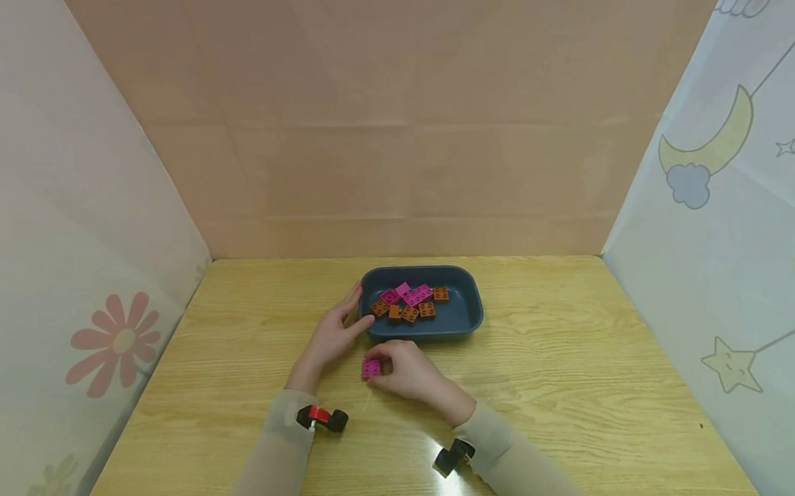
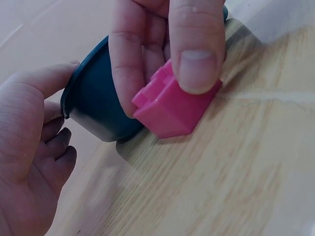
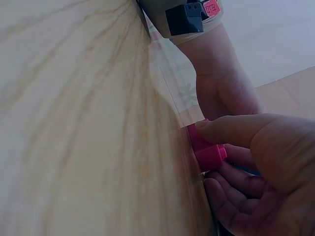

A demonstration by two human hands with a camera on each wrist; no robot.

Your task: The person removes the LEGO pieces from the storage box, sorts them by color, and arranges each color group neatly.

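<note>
A dark blue tray (image 1: 467, 319) stands on the table with several orange bricks (image 1: 410, 313) and several pink toy bricks (image 1: 418, 295) inside. At its left end, my left hand (image 1: 334, 332) grips the rim, its thumb at the front corner and its fingers along the outer side. Just in front of the tray, my right hand (image 1: 406, 370) pinches a pink toy brick (image 1: 372, 368) between thumb and fingers. The studs of this brick (image 2: 177, 110) face the tray in the left wrist view, and its lower edge is close to or on the tabletop.
The wooden table (image 1: 563, 389) extends to both sides of the tray. A plain tan backdrop (image 1: 400, 166) rises behind it. Printed cloth walls (image 1: 705, 279) flank the table on the left and right. A small camera is strapped on each sleeve.
</note>
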